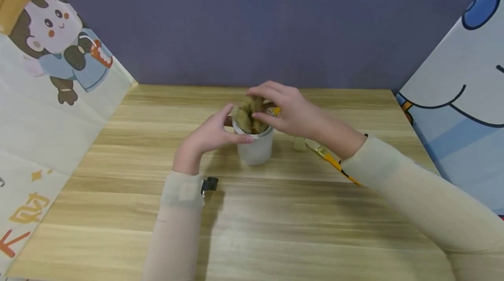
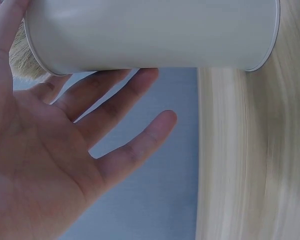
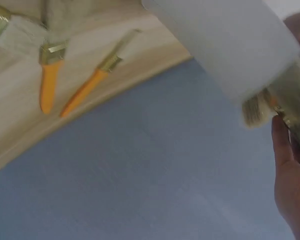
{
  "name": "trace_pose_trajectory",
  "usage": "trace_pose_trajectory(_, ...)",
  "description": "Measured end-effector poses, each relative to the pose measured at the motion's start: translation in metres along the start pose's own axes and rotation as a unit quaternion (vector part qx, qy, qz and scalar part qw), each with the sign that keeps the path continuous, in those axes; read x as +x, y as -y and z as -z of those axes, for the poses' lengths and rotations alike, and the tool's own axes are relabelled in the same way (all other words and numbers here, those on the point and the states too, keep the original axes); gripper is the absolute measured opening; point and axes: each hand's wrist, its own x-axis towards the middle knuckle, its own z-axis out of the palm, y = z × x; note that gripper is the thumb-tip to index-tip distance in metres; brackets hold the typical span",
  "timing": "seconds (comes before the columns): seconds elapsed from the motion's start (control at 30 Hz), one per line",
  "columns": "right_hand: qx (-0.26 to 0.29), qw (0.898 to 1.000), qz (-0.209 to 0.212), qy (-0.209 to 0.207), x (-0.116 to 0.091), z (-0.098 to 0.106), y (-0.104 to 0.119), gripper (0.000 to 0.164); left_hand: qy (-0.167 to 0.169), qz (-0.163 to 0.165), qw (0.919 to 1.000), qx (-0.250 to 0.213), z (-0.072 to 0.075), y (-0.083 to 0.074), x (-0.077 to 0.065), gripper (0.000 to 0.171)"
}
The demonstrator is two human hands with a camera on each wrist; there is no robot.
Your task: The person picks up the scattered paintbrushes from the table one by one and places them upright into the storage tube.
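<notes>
Definitely a two-hander

Up front, an orange-handled flat paintbrush [image 1: 333,162] lies on our pale wood-grain bench [image 1: 275,228], likely parked aside. Our left hand [image 1: 212,132] grips a white cylindrical canister [image 1: 255,152], probably so it won't tip; our right hand [image 1: 293,112] pinches a tan-bristled paintbrush [image 1: 257,104] at its mouth.

Two hands [image 1: 210,132], one container [image 1: 255,152], three tabletop brushes [image 3: 49,85]

We see a pale wood-grain table [image 1: 275,233] with a white cup [image 1: 255,152] standing upright on it and orange-handled paintbrushes [image 1: 321,152] lying to the right.
</notes>
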Motion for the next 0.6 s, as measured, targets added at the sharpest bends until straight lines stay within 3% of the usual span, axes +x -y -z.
trace_pose_trajectory(0.1,-0.006,1.0,-0.01,0.028,-0.004,-0.006,-0.0022,0.04,0.004,-0.003,1.0,-0.004,0.0,-0.0003,0.0008,0.088)
trace_pose_trajectory(0.23,-0.016,0.999,-0.022,0.034,-0.005,-0.0082,-0.0021,0.03,0.008,-0.007,0.9999,-0.006,0.0004,0.0003,0.001,0.087)
trace_pose_trajectory(0.6,-0.046,0.998,-0.026,-0.019,-0.0066,-0.0042,-0.0044,0.017,0.008,-0.003,1.0,-0.002,0.0014,-0.0031,-0.0004,0.092)
